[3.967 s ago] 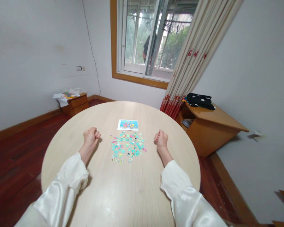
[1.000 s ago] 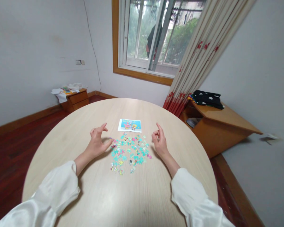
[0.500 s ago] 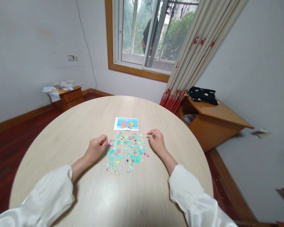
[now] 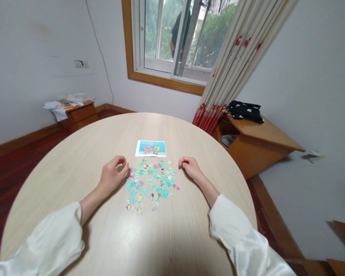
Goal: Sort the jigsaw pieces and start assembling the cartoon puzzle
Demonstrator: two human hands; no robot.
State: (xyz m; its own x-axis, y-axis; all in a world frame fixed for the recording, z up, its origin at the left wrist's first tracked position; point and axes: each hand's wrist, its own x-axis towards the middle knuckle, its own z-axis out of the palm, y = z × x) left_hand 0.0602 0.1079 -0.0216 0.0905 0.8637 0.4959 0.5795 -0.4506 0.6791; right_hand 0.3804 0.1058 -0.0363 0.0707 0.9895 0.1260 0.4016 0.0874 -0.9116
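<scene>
Left hand point(image 4: 110, 175) curls thumb toward fingertips beside jigsaw pieces point(image 4: 150, 181) on the table point(image 4: 126, 245); right hand point(image 4: 190, 168) bends loosely opposite; whether either grips anything, I cannot tell. Any lettering on the SpongeBob picture point(image 4: 150, 148) is illegibly small.

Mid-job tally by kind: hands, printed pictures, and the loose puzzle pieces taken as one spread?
Hands: 2 (left hand, right hand)
Picture: 1
Puzzle spread: 1; its single pieces are too small and crowded to count reliably
Total: 4
</scene>
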